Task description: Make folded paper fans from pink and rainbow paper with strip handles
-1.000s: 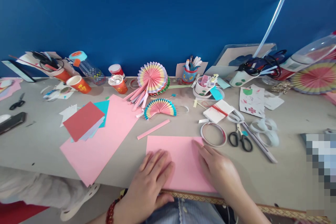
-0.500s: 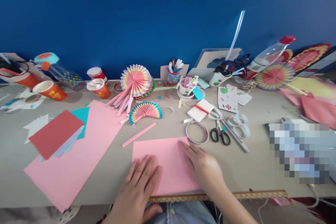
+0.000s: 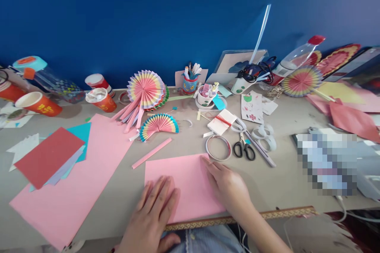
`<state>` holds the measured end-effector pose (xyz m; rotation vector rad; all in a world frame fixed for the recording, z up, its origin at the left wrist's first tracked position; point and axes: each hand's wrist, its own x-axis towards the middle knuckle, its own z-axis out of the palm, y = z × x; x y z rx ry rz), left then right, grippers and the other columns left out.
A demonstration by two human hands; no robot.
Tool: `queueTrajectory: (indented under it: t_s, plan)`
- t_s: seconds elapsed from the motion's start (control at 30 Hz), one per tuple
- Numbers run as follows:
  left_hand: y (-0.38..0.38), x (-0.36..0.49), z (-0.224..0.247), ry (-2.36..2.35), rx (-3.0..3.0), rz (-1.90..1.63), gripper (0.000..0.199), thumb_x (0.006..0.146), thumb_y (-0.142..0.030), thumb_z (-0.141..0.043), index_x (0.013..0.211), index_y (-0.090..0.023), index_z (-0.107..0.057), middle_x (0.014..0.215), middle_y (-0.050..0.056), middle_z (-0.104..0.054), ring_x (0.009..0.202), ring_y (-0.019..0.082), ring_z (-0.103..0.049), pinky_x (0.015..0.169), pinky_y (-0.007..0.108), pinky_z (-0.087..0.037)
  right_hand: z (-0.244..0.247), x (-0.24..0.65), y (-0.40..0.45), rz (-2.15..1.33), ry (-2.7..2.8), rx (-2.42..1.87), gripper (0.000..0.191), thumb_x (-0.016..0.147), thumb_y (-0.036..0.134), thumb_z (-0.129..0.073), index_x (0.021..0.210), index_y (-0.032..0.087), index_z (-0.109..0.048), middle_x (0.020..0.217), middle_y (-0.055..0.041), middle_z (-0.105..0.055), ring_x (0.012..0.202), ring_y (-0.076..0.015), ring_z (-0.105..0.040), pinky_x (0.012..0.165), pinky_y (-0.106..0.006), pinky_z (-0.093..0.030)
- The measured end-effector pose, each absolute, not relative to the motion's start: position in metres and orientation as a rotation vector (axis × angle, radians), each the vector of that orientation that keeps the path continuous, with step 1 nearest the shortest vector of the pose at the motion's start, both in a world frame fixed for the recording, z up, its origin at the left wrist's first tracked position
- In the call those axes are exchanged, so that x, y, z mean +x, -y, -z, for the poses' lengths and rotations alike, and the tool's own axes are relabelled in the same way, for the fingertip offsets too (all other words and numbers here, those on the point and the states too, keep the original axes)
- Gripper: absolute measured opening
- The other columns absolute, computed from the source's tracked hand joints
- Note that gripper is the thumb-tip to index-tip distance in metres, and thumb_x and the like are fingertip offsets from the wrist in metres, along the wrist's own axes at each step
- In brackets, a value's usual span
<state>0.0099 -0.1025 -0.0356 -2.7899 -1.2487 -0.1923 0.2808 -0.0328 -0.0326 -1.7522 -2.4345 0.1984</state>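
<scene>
A sheet of pink paper [image 3: 187, 184] lies in front of me at the table's near edge. Flat on its left side rests my left hand [image 3: 152, 209], open with fingers spread and the thumb toward the edge. My right hand [image 3: 227, 184] is at the sheet's right edge, its fingers together and their tips near the far right corner. Its thumb is mostly hidden. A narrow pink paper strip [image 3: 152, 153] lies beyond the sheet, by a small pleated paper fan [image 3: 158, 126]. Near my right hand are a tape roll [image 3: 218, 148] and black-handled scissors [image 3: 244, 150].
A large pink sheet [image 3: 74, 189] lies left, with red paper [image 3: 49, 158] on it. Paper cups [image 3: 102, 101], a round pleated fan [image 3: 145, 89] and a pen holder [image 3: 190, 85] stand toward the blue wall. A grey cutter [image 3: 261, 150] and a blurred-out device [image 3: 326, 166] lie right.
The view has shifted slightly, so things on the table sit further left. Both hands keep nearly the same place on the pink paper.
</scene>
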Motion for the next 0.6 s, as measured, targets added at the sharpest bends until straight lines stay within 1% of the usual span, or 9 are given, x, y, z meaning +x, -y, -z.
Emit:
queueTrajectory:
  t_s: [0.13,0.27,0.43,0.6]
  plan:
    - [0.1027,0.009,0.0338,1.216,-2.797,0.189,0.086,0.088,-0.073,-0.047,0.155,-0.02,-0.035,0.158,0.016,-0.039,0.146,0.037,-0.032,0.119,0.051,-0.015,0.0343,0.2821,0.0322,-0.173,2.396,-1.756,0.043,0.094,0.015,-0.048,0.133,0.02,-0.063,0.108,-0.01,-0.077,0.078,-0.0203,-0.075,0.062,-0.024,-0.057]
    - [0.1033,0.008,0.0322,1.209,-2.797,0.168,0.086,0.087,-0.071,-0.052,0.157,-0.028,-0.028,0.159,0.017,-0.035,0.145,0.039,-0.034,0.117,0.053,-0.017,0.0351,0.2824,0.0308,-0.178,2.399,-1.745,0.044,0.094,0.013,-0.047,0.133,0.022,-0.063,0.105,-0.0102,-0.078,0.075,-0.0196,-0.075,0.062,-0.025,-0.058]
    - [0.105,0.0083,0.0342,1.221,-2.804,0.151,0.084,0.09,-0.069,-0.05,0.158,-0.028,-0.026,0.161,0.019,-0.03,0.145,0.04,-0.032,0.116,0.055,-0.019,0.0356,0.2821,0.0304,-0.181,2.431,-1.786,0.042,0.095,0.014,-0.047,0.135,0.017,-0.062,0.107,-0.0118,-0.077,0.074,-0.0206,-0.075,0.062,-0.026,-0.058]
    - [0.106,0.0083,0.0374,1.231,-2.8,0.123,0.087,0.088,-0.07,-0.052,0.159,-0.028,-0.023,0.162,0.019,-0.027,0.147,0.041,-0.029,0.116,0.055,-0.02,0.0363,0.2795,0.0315,-0.16,2.445,-1.821,0.042,0.095,0.015,-0.048,0.135,0.019,-0.062,0.107,-0.0093,-0.078,0.075,-0.0202,-0.075,0.058,-0.025,-0.056]
